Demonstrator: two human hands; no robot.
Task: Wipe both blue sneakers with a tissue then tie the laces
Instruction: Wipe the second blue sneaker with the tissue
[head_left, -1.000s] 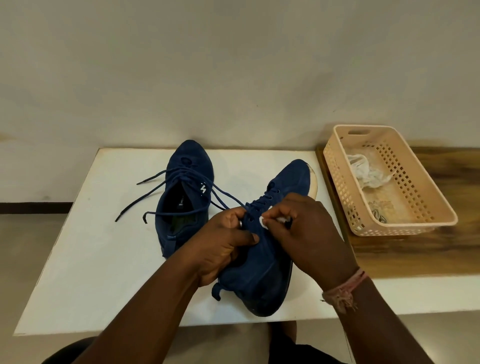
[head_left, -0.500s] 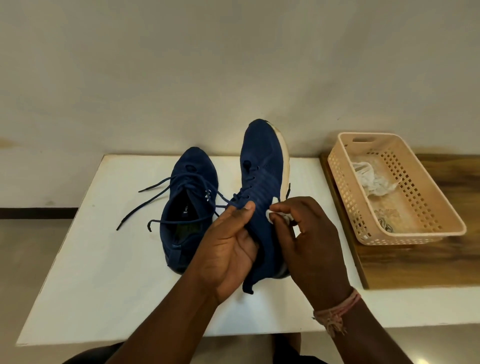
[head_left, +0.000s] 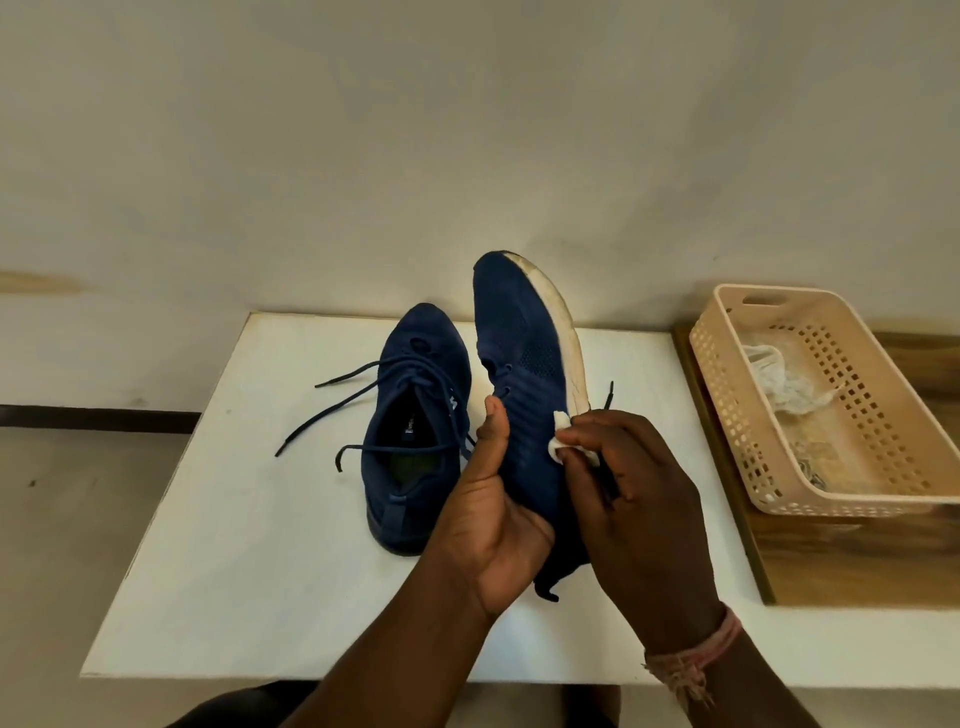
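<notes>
A: Plain wall behind, white desk (head_left: 218, 545) mid-frame. Where do we stand?

B: Our left hand (head_left: 485, 512) cups the raised sneaker (head_left: 524, 364) at centre, thumb up its side; our right hand (head_left: 636, 499) pinches a tissue wad (head_left: 561, 434) against the upper. The other sneaker (head_left: 415, 441) lies left of it, laces loose.

A: So we probably keep the heel braced and stroke lightly toward the toe.

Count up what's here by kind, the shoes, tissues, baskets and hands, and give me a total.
Blue sneakers: 2, held sneaker, sneaker on the table
Tissues: 2, tissue in the right hand, crumpled tissue in the basket
Baskets: 1, basket
Hands: 2, left hand, right hand
Total: 7
</notes>
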